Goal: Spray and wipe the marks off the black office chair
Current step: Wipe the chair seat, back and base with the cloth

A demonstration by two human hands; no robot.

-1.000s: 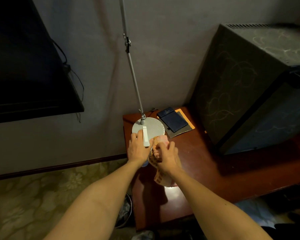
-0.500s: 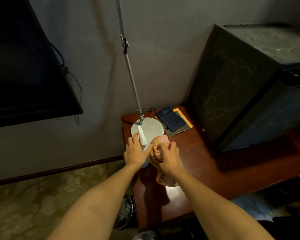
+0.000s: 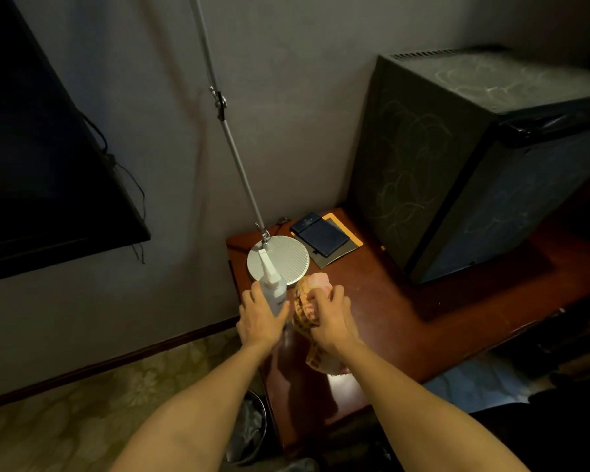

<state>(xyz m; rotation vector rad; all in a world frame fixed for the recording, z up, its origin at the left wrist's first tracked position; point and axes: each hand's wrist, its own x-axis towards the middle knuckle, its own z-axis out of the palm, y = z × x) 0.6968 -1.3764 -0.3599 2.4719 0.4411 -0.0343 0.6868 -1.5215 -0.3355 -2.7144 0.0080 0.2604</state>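
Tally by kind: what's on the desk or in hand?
Spray bottle: 1, in left hand
Cloth: 1, in right hand
Lamp: 1
Booklet stack: 1
Black cabinet: 1
Total: 5

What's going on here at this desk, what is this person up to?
A person stands at a wooden desk with cleaning things in both hands. The left hand holds a white spray bottle near a round lamp base. The right hand grips a bunched pink cloth beside it. No office chair is in view, so no spraying or wiping of it is under way.
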